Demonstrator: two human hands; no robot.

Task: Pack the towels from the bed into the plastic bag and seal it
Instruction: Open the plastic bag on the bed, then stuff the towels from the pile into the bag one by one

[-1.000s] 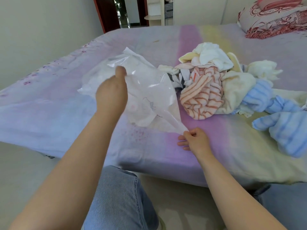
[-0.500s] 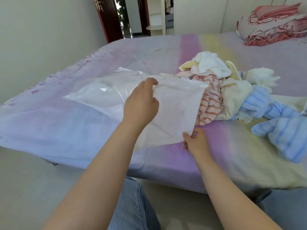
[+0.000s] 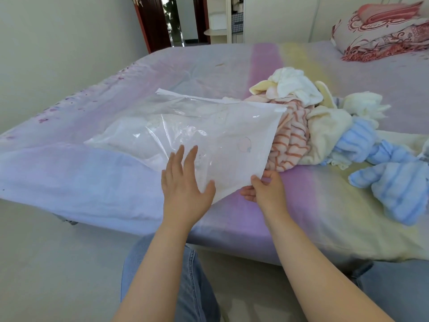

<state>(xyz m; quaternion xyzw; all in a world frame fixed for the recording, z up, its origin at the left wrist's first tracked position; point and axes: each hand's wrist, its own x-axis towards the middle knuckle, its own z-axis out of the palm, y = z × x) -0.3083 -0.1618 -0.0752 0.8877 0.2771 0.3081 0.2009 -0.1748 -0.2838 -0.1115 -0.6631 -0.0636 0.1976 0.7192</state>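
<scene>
1. The plastic bag (image 3: 197, 133) is laid flat on the near left part of the bed (image 3: 92, 173), its right edge lapping over the striped orange towel (image 3: 290, 140).
2. The left hand (image 3: 185, 182) is laid on the bag's near corner with fingers straight and spread; nothing is gripped.
3. The right hand (image 3: 264, 191) is seen pinching the bag's near right corner between thumb and fingers.
4. The towel pile (image 3: 301, 112), with white, cream and striped pieces, lies just right of the bag; the blue towels (image 3: 383, 173) are spread further right, none yet packed.
5. Risks, as judged: the slick film could slide on the sheet if only pressed, so the mouth might not be opened; the opening cannot be made out, so a wrong edge might be pulled; towels near the front edge could be dragged off.
6. The bedsheet is banded in lilac, purple and pale yellow. A patterned pillow (image 3: 380, 33) is set at the far right, a dark doorway (image 3: 162, 19) at the far left, pale walls beyond.
</scene>
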